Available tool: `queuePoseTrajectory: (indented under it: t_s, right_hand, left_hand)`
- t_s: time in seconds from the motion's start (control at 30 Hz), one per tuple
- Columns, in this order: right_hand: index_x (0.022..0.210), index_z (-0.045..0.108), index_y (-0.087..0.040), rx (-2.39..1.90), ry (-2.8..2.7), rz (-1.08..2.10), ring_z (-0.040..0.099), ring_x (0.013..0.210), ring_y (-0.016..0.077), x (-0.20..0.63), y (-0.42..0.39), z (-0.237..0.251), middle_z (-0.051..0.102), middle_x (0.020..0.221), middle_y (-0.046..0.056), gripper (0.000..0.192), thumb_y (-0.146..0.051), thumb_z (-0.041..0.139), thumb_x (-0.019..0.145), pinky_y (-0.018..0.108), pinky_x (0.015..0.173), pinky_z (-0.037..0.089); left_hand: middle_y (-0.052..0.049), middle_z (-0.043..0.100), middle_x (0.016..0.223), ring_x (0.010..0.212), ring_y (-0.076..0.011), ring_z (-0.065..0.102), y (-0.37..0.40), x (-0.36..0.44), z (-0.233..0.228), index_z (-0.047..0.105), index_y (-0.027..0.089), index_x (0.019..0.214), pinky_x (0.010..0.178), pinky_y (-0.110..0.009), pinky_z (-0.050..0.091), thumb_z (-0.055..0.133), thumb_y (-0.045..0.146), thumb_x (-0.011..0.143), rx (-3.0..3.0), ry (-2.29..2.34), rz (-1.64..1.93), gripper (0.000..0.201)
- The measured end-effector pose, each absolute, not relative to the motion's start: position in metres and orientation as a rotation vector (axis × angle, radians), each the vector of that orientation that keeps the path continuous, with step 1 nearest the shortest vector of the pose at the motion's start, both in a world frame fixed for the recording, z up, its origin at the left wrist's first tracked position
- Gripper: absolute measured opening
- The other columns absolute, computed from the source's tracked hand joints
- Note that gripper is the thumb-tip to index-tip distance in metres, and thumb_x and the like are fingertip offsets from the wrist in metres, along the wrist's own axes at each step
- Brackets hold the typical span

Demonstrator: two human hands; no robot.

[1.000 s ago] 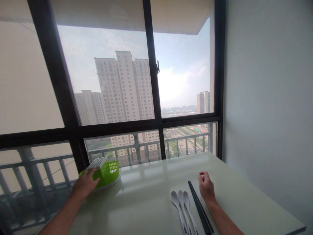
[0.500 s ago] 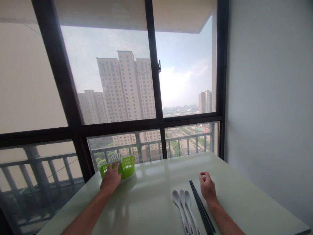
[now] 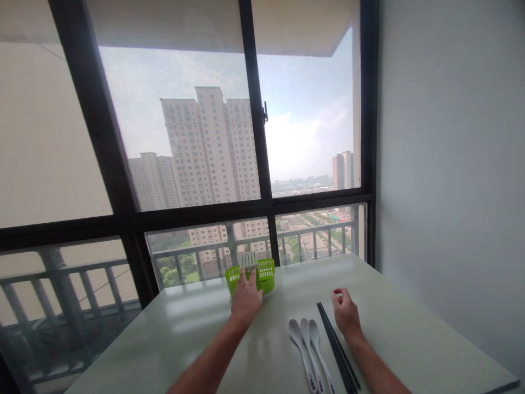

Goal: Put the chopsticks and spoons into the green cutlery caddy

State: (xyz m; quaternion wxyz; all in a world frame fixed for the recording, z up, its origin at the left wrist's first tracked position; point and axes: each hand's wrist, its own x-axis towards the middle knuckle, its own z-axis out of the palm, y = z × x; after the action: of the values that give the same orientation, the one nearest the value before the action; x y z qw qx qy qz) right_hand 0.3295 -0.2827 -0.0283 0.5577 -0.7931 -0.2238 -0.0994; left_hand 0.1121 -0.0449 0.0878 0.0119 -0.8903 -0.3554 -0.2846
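A green slotted cutlery holder (image 3: 267, 278) with a white rack at its back stands near the far edge of the table. My left hand (image 3: 246, 298) grips its middle from the front, fingers over the divider, hiding part of the basket. My right hand (image 3: 346, 314) rests on the table with fingers curled and nothing visible in them. Just left of it lies a bundle of dark chopsticks (image 3: 337, 346), pointing away from me. Three white spoons (image 3: 307, 350) lie side by side to the left of the chopsticks, bowls at the far end.
The pale glossy table (image 3: 402, 328) reaches to a dark-framed window (image 3: 205, 210). A plain wall (image 3: 451, 164) runs along the right side. Behind the glass is a railing (image 3: 98, 273), with tall buildings beyond.
My left hand has moved the green cutlery holder rightward along the far edge, from the left corner to near the middle. My right hand, spoons and chopsticks stay in place.
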Motion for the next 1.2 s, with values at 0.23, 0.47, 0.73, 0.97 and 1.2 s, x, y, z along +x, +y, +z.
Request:
queuePoseTrajectory:
  t_s: [0.23, 0.47, 0.73, 0.97, 1.2]
  right_hand:
    - [0.102, 0.056, -0.023, -1.907, -0.551, -0.259, 0.063, 0.065, 0.0219, 0.335, -0.281, -0.034, 0.065, 0.070, 0.001, 0.033, -0.050, 0.039, 0.092, 0.030, 0.066, 0.041]
    - [0.103, 0.057, -0.022, -1.911, -0.550, -0.267, 0.063, 0.065, 0.0219, 0.337, -0.283, -0.035, 0.064, 0.070, 0.001, 0.034, -0.049, 0.039, 0.092, 0.030, 0.066, 0.041]
    - [0.095, 0.062, -0.022, -1.880, -0.569, -0.237, 0.064, 0.067, 0.0219, 0.335, -0.284, -0.031, 0.069, 0.073, 0.004, 0.036, -0.050, 0.040, 0.090, 0.029, 0.066, 0.041]
    - [0.087, 0.060, -0.022, -1.921, -0.631, -0.210, 0.064, 0.071, 0.0224, 0.334, -0.284, -0.030, 0.069, 0.075, 0.005, 0.036, -0.052, 0.040, 0.092, 0.030, 0.069, 0.041]
    - [0.080, 0.059, -0.021, -1.981, -0.701, -0.204, 0.063, 0.074, 0.0207, 0.335, -0.287, -0.028, 0.070, 0.077, 0.006, 0.038, -0.051, 0.040, 0.094, 0.029, 0.071, 0.040]
  left_hand:
    - [-0.020, 0.022, 0.167, 0.146, -0.0361, 0.038, -0.128, 0.184, 0.091, 0.036, 0.019, 0.156, 0.118, -0.043, 0.031, 0.071, 0.029, 0.082, -2.953, -1.029, -0.837, 0.083]
    - [-0.016, 0.028, 0.166, 0.147, -0.0335, 0.036, -0.164, 0.192, 0.075, 0.035, 0.021, 0.157, 0.120, -0.043, 0.029, 0.063, 0.030, 0.086, -3.106, -0.736, -0.975, 0.076]
    - [-0.006, 0.070, 0.099, 0.094, -0.0199, 0.066, -0.103, 0.095, 0.028, 0.062, 0.020, 0.102, 0.083, -0.028, 0.044, 0.045, 0.029, 0.096, -3.151, -0.942, -1.014, 0.020]
    - [-0.005, 0.072, 0.072, 0.078, -0.0236, 0.070, -0.062, 0.032, -0.007, 0.063, 0.023, 0.070, 0.066, -0.029, 0.035, 0.027, 0.054, 0.103, -3.032, -1.382, -0.751, 0.058]
    - [-0.007, 0.076, 0.078, 0.083, -0.0242, 0.073, -0.070, 0.033, -0.007, 0.068, 0.023, 0.070, 0.067, -0.030, 0.035, 0.024, 0.052, 0.105, -3.059, -1.245, -0.693, 0.063]
